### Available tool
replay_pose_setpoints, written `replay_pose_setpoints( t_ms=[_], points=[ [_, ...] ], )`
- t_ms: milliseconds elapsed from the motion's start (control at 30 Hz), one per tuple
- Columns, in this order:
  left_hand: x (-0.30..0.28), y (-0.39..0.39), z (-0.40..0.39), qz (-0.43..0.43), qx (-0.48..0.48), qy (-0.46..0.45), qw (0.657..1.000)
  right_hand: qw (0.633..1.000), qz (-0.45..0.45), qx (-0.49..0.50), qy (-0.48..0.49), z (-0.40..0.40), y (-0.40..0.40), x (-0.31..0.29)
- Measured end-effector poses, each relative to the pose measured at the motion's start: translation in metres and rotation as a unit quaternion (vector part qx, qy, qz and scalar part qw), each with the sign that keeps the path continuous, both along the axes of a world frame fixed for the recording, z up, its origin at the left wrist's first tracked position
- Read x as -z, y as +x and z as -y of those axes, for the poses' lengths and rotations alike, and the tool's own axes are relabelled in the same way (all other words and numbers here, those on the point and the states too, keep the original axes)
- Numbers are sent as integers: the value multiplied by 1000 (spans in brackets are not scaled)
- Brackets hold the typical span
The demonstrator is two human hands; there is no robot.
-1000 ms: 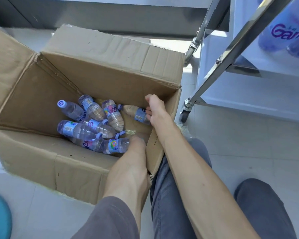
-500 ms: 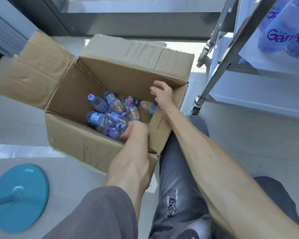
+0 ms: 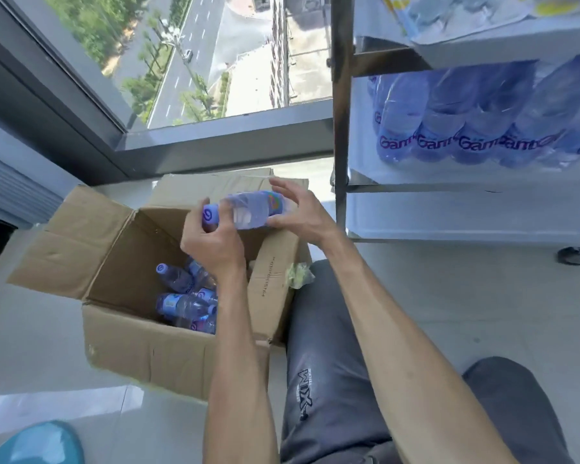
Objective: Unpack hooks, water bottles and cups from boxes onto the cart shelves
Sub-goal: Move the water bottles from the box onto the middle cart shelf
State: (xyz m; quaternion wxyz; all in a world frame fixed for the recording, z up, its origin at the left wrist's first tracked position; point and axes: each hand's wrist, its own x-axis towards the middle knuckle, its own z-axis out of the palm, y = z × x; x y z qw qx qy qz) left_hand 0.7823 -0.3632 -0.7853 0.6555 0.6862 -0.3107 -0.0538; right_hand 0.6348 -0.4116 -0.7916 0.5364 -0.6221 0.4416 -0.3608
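Unpacking half done, bottle in both hands

Left hand [image 3: 215, 242] and right hand [image 3: 302, 212] grip one water bottle [image 3: 248, 209] at frame centre above the cardboard box [image 3: 168, 356]; perhaps five bottles [image 3: 181, 303] remain inside; wrapped packs [image 3: 466, 128] already fill the cart shelf [image 3: 449, 212], upper right.

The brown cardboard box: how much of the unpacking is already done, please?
Done: wrapped blue bottle packs lie on the steel cart's middle shelf. In hand: the left hand and right hand hold one clear plastic water bottle above the brown cardboard box. Left: several loose bottles lie inside.
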Motion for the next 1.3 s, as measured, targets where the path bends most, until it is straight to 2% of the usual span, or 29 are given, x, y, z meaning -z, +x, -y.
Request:
replay_pose_setpoints(
  t_ms=[133, 200, 300, 400, 500, 667, 800, 867, 933, 1000, 1033, 1100, 1200, 1300],
  points=[
    [-55, -51, 11, 63, 134, -42, 988, 997, -10, 58, -53, -17, -59, -35],
    [-70, -88, 14, 66, 169, -42, 982, 997, -23, 60, -39, -29, -99, -45],
    [-92, -151, 21, 55, 230, 5, 972, 998, 22, 52, 6, -57, -157, -46],
    [-111, -226, 31, 121, 331, 79, 932, 992, 82, 95, 31, -88, -213, -38],
    [-116, -300, 27, 111, 441, 76, 887, 982, 88, 167, 20, -108, -273, -37],
    [-101, -398, 30, 64, 461, 89, 881, 969, 46, 244, 18, -121, -367, -30],
    [-103, -463, 30, 99, 459, 153, 869, 948, -41, 314, 31, -115, -409, -27],
    [-96, -482, 33, 51, 499, 150, 852, 931, 11, 358, 62, -110, -427, -22],
    [-80, -485, 37, -54, 494, 168, 851, 903, 112, 402, 104, -106, -435, -15],
    [-56, -478, 37, -130, 466, 233, 844, 851, 228, 448, 153, -99, -434, -11],
    [-41, -472, 31, -133, 457, 274, 835, 827, 272, 463, 167, -96, -433, -10],
    [-13, -461, 13, -132, 477, 344, 798, 809, 280, 493, 158, -93, -434, -10],
    [9, -450, -10, -176, 539, 379, 732, 820, 236, 507, 119, -97, -439, -12],
    [9, -445, -14, -168, 590, 330, 718, 828, 233, 505, 74, -100, -424, -13]
  ],
)
